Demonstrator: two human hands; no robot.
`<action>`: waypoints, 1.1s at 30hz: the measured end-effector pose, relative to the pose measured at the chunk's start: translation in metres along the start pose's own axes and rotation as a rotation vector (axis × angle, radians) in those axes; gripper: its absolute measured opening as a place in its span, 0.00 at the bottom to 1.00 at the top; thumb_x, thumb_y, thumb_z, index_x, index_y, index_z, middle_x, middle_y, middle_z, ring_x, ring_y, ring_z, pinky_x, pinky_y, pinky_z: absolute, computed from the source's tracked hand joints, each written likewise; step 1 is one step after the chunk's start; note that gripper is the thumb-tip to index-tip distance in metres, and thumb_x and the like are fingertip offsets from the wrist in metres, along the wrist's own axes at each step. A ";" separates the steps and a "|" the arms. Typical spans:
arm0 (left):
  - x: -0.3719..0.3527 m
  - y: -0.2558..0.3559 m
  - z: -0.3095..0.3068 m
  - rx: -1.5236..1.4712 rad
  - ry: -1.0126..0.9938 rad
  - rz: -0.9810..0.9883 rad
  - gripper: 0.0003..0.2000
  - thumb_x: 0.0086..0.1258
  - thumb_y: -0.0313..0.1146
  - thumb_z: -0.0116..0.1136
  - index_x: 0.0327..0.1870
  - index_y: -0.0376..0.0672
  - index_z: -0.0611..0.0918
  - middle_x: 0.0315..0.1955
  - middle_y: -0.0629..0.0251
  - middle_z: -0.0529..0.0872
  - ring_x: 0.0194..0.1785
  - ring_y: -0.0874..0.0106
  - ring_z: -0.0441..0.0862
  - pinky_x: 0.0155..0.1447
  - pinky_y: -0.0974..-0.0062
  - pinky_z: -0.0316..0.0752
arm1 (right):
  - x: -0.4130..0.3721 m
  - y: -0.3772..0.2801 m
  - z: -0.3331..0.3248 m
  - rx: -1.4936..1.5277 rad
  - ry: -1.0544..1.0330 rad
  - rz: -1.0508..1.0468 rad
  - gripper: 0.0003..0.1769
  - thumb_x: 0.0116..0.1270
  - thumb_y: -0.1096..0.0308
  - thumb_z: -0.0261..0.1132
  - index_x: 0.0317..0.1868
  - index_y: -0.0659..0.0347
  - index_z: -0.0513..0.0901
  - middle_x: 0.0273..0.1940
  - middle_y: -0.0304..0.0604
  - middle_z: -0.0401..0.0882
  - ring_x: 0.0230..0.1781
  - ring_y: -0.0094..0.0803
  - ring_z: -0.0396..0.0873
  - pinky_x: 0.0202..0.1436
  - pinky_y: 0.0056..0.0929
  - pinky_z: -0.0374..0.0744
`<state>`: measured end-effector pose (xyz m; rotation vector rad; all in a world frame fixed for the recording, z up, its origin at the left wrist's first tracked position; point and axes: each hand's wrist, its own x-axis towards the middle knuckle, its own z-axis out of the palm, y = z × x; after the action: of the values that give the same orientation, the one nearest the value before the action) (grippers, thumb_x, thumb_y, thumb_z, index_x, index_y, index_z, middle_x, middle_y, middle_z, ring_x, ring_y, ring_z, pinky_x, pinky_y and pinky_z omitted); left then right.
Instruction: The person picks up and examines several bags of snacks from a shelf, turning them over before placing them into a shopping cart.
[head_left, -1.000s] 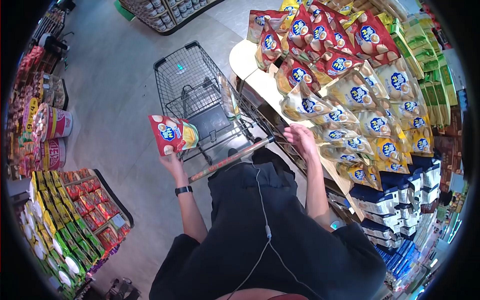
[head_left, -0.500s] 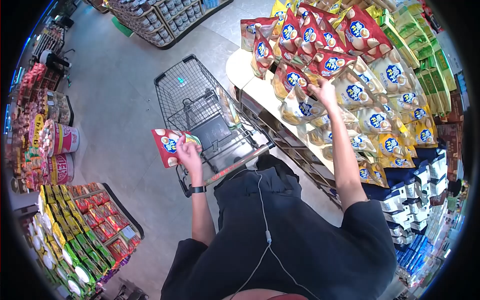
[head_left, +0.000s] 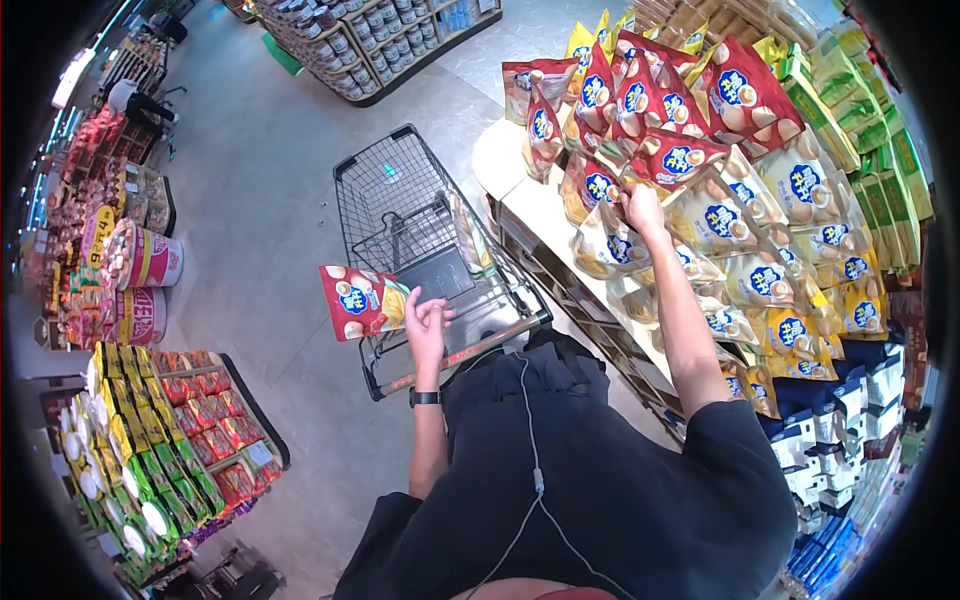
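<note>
Supermarket aisle: left hand (head_left: 425,325) pinches red snack bag (head_left: 358,302), blue logo unreadable; right hand (head_left: 643,208) touches shelved bags (head_left: 722,215), grip unclear.

Nothing can be read in full. A round blue logo with white characters is printed on the red bag (head_left: 358,300) and repeated on the display bags (head_left: 720,215), but the characters cannot be made out. Dark digits are shown on a yellow tag (head_left: 98,228) and large white lettering on the red drums (head_left: 140,315); neither is legible.
</note>
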<state>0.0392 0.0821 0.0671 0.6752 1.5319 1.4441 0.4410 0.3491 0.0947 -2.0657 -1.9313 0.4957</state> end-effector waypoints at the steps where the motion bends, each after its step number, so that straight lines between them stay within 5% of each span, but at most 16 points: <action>1: 0.001 0.000 -0.002 0.008 0.010 -0.001 0.24 0.79 0.25 0.51 0.73 0.37 0.62 0.45 0.59 0.85 0.39 0.75 0.86 0.40 0.80 0.80 | 0.001 0.000 -0.001 0.001 -0.001 -0.026 0.12 0.69 0.64 0.63 0.46 0.59 0.88 0.37 0.57 0.87 0.44 0.52 0.86 0.49 0.48 0.81; 5: 0.005 -0.004 -0.007 0.077 0.020 -0.010 0.23 0.81 0.29 0.51 0.73 0.40 0.64 0.47 0.58 0.86 0.41 0.73 0.86 0.43 0.77 0.82 | 0.000 0.001 -0.008 -0.087 0.094 -0.173 0.12 0.68 0.66 0.64 0.48 0.59 0.88 0.39 0.58 0.86 0.43 0.54 0.85 0.50 0.47 0.81; 12: 0.009 -0.003 0.013 0.075 -0.023 -0.016 0.22 0.80 0.30 0.52 0.72 0.40 0.65 0.47 0.61 0.86 0.42 0.74 0.86 0.43 0.79 0.81 | 0.007 -0.014 -0.049 0.184 0.121 -0.381 0.14 0.66 0.69 0.67 0.51 0.63 0.87 0.41 0.56 0.87 0.44 0.52 0.86 0.50 0.41 0.82; 20: 0.028 0.026 0.058 0.089 -0.177 0.140 0.24 0.78 0.28 0.55 0.73 0.39 0.64 0.51 0.60 0.83 0.44 0.76 0.85 0.45 0.80 0.81 | -0.002 -0.089 -0.132 0.311 0.136 -0.678 0.18 0.61 0.78 0.68 0.53 0.61 0.87 0.45 0.51 0.88 0.46 0.43 0.87 0.50 0.34 0.82; 21: 0.028 0.042 0.063 0.157 -0.241 0.153 0.34 0.74 0.31 0.63 0.77 0.40 0.59 0.61 0.56 0.78 0.55 0.69 0.83 0.56 0.73 0.80 | -0.004 -0.100 -0.142 0.281 0.091 -0.664 0.18 0.61 0.78 0.68 0.53 0.61 0.87 0.45 0.50 0.88 0.46 0.42 0.87 0.51 0.33 0.82; 24: 0.024 0.094 0.095 0.280 -0.233 0.410 0.50 0.61 0.35 0.76 0.80 0.40 0.54 0.69 0.46 0.72 0.69 0.61 0.75 0.66 0.65 0.76 | -0.014 -0.134 -0.161 0.409 0.112 -0.854 0.19 0.59 0.80 0.69 0.53 0.61 0.87 0.44 0.48 0.89 0.46 0.38 0.88 0.51 0.31 0.83; 27: 0.038 0.128 0.116 0.337 -0.278 0.572 0.66 0.47 0.43 0.85 0.82 0.39 0.46 0.77 0.39 0.58 0.81 0.55 0.56 0.78 0.61 0.61 | -0.031 -0.168 -0.175 0.383 0.020 -0.886 0.19 0.62 0.83 0.66 0.53 0.64 0.87 0.45 0.46 0.90 0.46 0.33 0.88 0.50 0.28 0.83; 28: 0.044 0.137 0.120 0.404 -0.222 0.717 0.64 0.46 0.42 0.85 0.81 0.37 0.49 0.74 0.43 0.64 0.77 0.57 0.65 0.75 0.64 0.66 | -0.033 -0.177 -0.172 0.439 -0.002 -0.868 0.18 0.62 0.82 0.67 0.53 0.63 0.87 0.44 0.46 0.90 0.44 0.31 0.88 0.50 0.28 0.83; 30: 0.061 0.145 0.118 0.213 -0.345 0.568 0.57 0.46 0.39 0.85 0.76 0.35 0.59 0.66 0.50 0.75 0.68 0.62 0.76 0.70 0.64 0.72 | -0.037 -0.190 -0.162 0.551 -0.050 -0.825 0.17 0.62 0.80 0.68 0.53 0.63 0.87 0.41 0.45 0.91 0.42 0.29 0.88 0.49 0.28 0.84; 32: 0.069 0.151 0.114 0.022 -0.343 0.497 0.29 0.56 0.33 0.81 0.57 0.36 0.78 0.49 0.63 0.86 0.51 0.74 0.84 0.60 0.71 0.78 | -0.041 -0.199 -0.150 0.670 -0.130 -0.731 0.12 0.67 0.72 0.70 0.50 0.66 0.88 0.39 0.43 0.91 0.38 0.22 0.86 0.44 0.24 0.83; 33: 0.070 0.153 0.109 0.023 -0.365 0.417 0.24 0.58 0.33 0.79 0.54 0.35 0.80 0.46 0.64 0.88 0.48 0.75 0.85 0.57 0.73 0.80 | -0.043 -0.204 -0.150 0.628 -0.120 -0.711 0.13 0.68 0.70 0.70 0.50 0.66 0.88 0.38 0.43 0.91 0.36 0.22 0.85 0.43 0.25 0.82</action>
<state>0.0747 0.2210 0.2079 1.2539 1.1661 1.4984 0.3177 0.3264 0.3191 -0.9161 -2.0456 0.8998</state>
